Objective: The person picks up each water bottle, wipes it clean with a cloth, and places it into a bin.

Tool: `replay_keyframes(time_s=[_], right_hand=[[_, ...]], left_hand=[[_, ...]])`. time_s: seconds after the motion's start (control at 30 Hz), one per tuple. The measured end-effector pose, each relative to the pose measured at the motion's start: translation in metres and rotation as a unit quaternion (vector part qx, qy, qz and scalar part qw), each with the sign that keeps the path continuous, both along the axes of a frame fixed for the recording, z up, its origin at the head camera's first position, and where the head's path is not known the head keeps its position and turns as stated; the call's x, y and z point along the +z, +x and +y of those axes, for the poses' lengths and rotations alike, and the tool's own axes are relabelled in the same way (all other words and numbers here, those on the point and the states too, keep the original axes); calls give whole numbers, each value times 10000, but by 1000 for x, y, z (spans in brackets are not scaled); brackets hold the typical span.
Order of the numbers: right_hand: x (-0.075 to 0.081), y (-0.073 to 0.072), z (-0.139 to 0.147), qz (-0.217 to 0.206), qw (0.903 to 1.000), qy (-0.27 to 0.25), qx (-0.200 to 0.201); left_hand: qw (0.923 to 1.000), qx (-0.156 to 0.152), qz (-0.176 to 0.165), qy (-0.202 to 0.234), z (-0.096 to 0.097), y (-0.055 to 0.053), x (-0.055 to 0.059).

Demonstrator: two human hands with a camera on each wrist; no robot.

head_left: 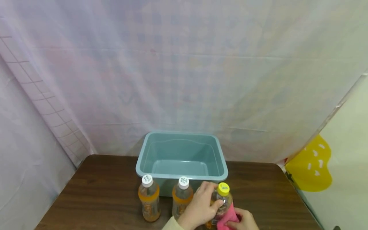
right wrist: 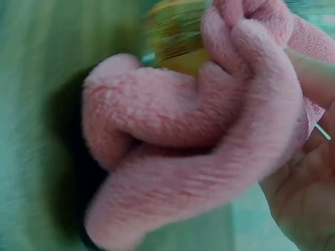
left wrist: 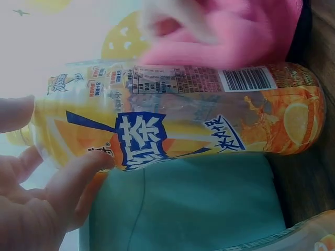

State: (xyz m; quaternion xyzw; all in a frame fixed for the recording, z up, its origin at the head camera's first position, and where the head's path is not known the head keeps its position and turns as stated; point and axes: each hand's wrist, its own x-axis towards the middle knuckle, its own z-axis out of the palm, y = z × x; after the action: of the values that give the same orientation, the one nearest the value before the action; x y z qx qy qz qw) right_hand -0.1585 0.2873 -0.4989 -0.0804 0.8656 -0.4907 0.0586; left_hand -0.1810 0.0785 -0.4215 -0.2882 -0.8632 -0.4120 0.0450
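My left hand [head_left: 200, 206] grips a yellow-capped iced tea bottle [head_left: 225, 199] around its upper part, thumb on the near side. In the left wrist view the bottle's label [left wrist: 141, 133] shows blue patches with white characters, orange slices and a barcode. My right hand [head_left: 245, 220] holds a bunched pink cloth [head_left: 228, 218] against the bottle's right side. Thick fuzzy folds of this cloth fill the right wrist view, with the fingers partly hidden behind them. The bottle stands upright at the table's front right of the basin.
A blue-green plastic basin [head_left: 181, 176] stands at the back of the brown wooden table [head_left: 109, 188]. Two white-capped bottles, a left one [head_left: 149, 203] and a middle one [head_left: 181, 195], stand before it. The middle one is close beside my left hand. Pale curtains hang behind.
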Motion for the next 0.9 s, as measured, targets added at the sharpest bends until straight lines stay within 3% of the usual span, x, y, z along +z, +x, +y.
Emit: replay_keyframes(time_s=[0.1, 0.23, 0.33, 0.47, 0.6, 0.77, 0.9], right_hand=[[19, 5, 0, 312, 9991, -59, -269], [50, 9, 0, 223, 9982, -247, -499], [71, 10, -2, -47, 9967, -411, -703], [86, 10, -8, 168, 9941, -473, -965], [90, 9, -12, 515, 9933, -508, -901], [84, 7, -4, -206, 9959, -648, -598], [66, 4, 2, -473, 9971, -493, -337]], left_hand=[[10000, -34, 21, 29, 0, 0, 1], [9999, -58, 67, 52, -1, -1, 1], [9999, -103, -44, 60, -1, -1, 2], [9989, -227, -405, 91, -2, -2, 3], [9965, -325, -758, 127, -2, -3, 4], [9960, -296, -841, 45, -2, -3, 3], [9969, -224, -746, 52, -2, -3, 2]])
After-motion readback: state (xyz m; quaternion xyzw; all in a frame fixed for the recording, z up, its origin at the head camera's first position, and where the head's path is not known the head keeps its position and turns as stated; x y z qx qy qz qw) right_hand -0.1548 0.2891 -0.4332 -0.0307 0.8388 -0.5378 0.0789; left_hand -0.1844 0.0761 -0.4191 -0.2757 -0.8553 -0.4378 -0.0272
